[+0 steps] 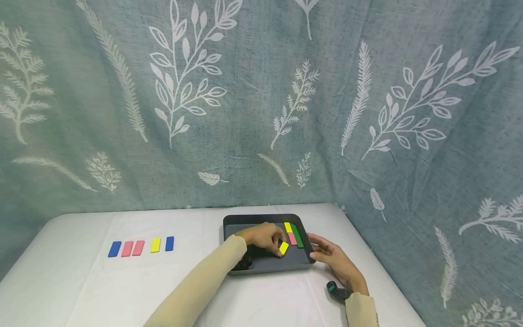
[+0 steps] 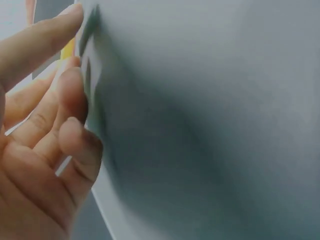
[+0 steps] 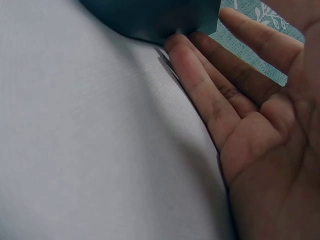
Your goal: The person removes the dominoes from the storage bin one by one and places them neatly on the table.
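Observation:
A dark grey tray (image 1: 269,268) sits on the white-covered table. Over its inside reaches my left hand (image 1: 263,237), pinching a yellow block (image 1: 283,248) between thumb and fingers. Just right of that block, a second yellow block (image 1: 288,227) and a pink block (image 1: 292,239) lie end to end beside a long green strip (image 1: 298,237). At the tray's right wall is my right hand (image 1: 337,261); its fairly straight fingers (image 3: 192,67) touch the tray's outer side in the right wrist view. In the left wrist view the held block is mostly hidden by fingers.
To the left on the white table (image 1: 163,281) lie a blue block (image 1: 115,249), two pink blocks (image 1: 127,248), a yellow block (image 1: 155,245) and another blue block (image 1: 169,243). A patterned green curtain (image 1: 245,136) hangs behind the table and along its right side.

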A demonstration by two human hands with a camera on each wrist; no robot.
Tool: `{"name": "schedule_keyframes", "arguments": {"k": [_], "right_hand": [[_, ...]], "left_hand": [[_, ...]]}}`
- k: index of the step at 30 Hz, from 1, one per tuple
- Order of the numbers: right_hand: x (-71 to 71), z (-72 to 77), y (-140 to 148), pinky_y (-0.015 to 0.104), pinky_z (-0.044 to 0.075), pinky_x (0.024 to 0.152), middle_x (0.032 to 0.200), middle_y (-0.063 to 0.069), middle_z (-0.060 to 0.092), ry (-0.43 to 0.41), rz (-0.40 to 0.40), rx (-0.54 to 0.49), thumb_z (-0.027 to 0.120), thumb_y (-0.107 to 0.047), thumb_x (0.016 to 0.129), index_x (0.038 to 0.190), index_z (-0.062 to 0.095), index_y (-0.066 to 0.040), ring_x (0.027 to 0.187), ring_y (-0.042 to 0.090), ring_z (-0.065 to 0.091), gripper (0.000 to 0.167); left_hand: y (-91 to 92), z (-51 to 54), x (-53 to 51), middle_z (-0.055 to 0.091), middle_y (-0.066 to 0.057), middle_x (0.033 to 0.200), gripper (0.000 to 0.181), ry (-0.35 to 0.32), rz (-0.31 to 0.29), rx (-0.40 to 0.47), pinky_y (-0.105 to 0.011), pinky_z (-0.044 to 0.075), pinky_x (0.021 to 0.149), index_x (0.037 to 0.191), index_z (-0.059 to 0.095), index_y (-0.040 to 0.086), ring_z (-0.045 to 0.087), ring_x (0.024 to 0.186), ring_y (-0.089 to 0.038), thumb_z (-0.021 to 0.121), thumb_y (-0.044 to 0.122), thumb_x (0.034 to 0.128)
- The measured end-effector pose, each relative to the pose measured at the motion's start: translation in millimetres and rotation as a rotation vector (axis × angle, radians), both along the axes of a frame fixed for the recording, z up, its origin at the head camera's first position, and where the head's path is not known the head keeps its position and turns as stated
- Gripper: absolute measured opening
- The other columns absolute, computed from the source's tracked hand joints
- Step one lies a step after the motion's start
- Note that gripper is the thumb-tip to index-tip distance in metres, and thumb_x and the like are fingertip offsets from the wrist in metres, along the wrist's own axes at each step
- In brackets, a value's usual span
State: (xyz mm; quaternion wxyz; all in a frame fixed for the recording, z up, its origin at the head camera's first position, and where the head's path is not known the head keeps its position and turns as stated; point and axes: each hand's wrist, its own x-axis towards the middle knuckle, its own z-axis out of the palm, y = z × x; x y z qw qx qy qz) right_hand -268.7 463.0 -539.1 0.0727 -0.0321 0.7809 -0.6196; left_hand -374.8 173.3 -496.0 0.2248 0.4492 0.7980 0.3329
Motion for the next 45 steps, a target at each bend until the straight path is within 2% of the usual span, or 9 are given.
{"name": "schedule_keyframes", "arguments": {"k": [3, 9, 21, 30, 37, 45], "right_hand": [[-0.1, 0.0, -0.6, 0.032, 0.046, 0.103, 0.156, 0.008, 0.046, -0.002, 0.006, -0.004, 0.075, -0.015, 0.096, 0.154, 0.049, -0.018, 0.131, 0.030, 0.053, 0.064], [-0.3, 1.1, -0.2, 0.032, 0.047, 0.101, 0.157, 0.009, 0.045, -0.008, 0.004, -0.004, 0.077, -0.017, 0.095, 0.154, 0.049, -0.017, 0.132, 0.029, 0.054, 0.066], [-3.9, -0.5, 1.3, 0.031, 0.047, 0.102, 0.157, 0.010, 0.044, 0.000, -0.004, 0.019, 0.077, -0.017, 0.095, 0.154, 0.048, -0.017, 0.133, 0.031, 0.053, 0.066], [-4.3, -1.8, 2.3, 0.032, 0.046, 0.104, 0.158, 0.010, 0.043, -0.013, 0.000, 0.016, 0.077, -0.019, 0.094, 0.155, 0.047, -0.018, 0.134, 0.031, 0.052, 0.067], [-3.4, -0.7, 0.7, 0.040, 0.043, 0.108, 0.158, 0.010, 0.043, -0.021, -0.012, 0.015, 0.078, -0.020, 0.094, 0.155, 0.047, -0.017, 0.134, 0.031, 0.052, 0.068], [-4.7, 2.2, -1.1, 0.029, 0.047, 0.102, 0.159, 0.012, 0.042, -0.016, 0.001, 0.012, 0.077, -0.018, 0.095, 0.156, 0.045, -0.015, 0.133, 0.029, 0.053, 0.069]], "left_hand": [[-3.9, 3.6, -1.1, 0.069, 0.002, 0.081, 0.042, 0.026, 0.019, 0.025, -0.022, 0.052, 0.068, 0.124, 0.068, 0.008, 0.065, 0.069, -0.010, 0.085, 0.019, 0.0873], [-12.9, 15.7, -0.3, 0.069, 0.001, 0.084, 0.042, 0.027, 0.047, 0.094, -0.025, 0.053, 0.070, 0.124, 0.068, 0.011, 0.066, 0.071, -0.013, 0.086, 0.018, 0.0869], [-41.2, 33.9, 3.0, 0.073, 0.002, 0.093, 0.048, -0.044, 0.105, 0.158, -0.029, 0.055, 0.079, 0.130, 0.066, 0.012, 0.069, 0.084, -0.013, 0.086, 0.019, 0.0864], [-66.8, 38.6, 1.4, 0.072, 0.002, 0.096, 0.047, -0.040, 0.148, 0.206, -0.031, 0.054, 0.080, 0.128, 0.067, 0.013, 0.066, 0.090, -0.017, 0.086, 0.023, 0.0866], [-86.1, 42.8, 0.6, 0.072, 0.002, 0.096, 0.048, -0.029, 0.164, 0.219, -0.029, 0.050, 0.070, 0.128, 0.067, 0.013, 0.059, 0.076, -0.016, 0.087, 0.025, 0.0858], [-110.9, 41.8, 4.0, 0.071, 0.003, 0.095, 0.048, 0.003, 0.182, 0.214, -0.028, 0.049, 0.071, 0.128, 0.067, 0.012, 0.058, 0.077, -0.015, 0.087, 0.024, 0.0860]]}}
